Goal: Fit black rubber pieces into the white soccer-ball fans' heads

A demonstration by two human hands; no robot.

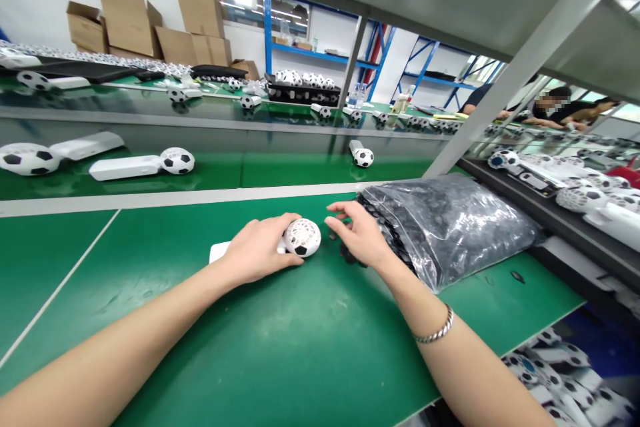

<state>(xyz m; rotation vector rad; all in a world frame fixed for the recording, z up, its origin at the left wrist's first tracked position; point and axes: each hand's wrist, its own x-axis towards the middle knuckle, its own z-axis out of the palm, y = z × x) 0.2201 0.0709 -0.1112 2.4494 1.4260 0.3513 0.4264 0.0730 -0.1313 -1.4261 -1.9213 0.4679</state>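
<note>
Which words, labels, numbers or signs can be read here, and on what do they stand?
White ball with black patches under the left hand: no text seen.
Plastic bag beside the right hand: no readable print.
Water bottles on the far bench: labels too small to read.
Cardboard boxes: no readable marks.

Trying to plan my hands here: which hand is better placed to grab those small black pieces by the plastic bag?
Your right hand, probably: it is right at the small black pieces by the plastic bag, while your left hand covers the football-patterned white unit.
</note>
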